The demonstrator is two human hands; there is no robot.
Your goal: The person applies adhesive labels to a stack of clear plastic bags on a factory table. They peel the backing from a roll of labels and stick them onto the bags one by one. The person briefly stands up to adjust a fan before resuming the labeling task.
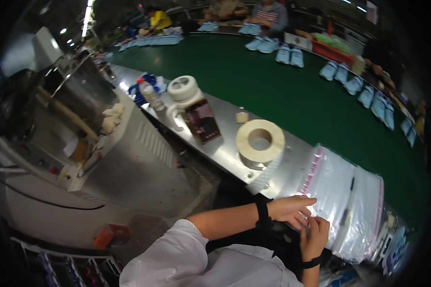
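My left hand [291, 208] reaches across from the left over the near edge of the metal table. Its thumb and forefinger are stretched out, the other fingers slightly bent. Close below it, my right hand [316, 237] has its fingers bent together, their tips near the left fingers; anything pinched there is too small to make out. Just beyond and right of both hands lie clear plastic bags [333, 184] with a pink edge strip, beside a second stack of clear bags [366, 205]. A big cream roll of labels [246, 143] stands left of the bags, its loose strip hanging toward the table edge.
A large white-lidded jug [183, 88], a dark rectangular panel [202, 122] against it, and a clear bottle [151, 94] stand farther left. Beyond runs a green conveyor belt [225, 71] with light blue shoes [289, 55] along its far side, where people sit. A metal machine [143, 148] stands at left.
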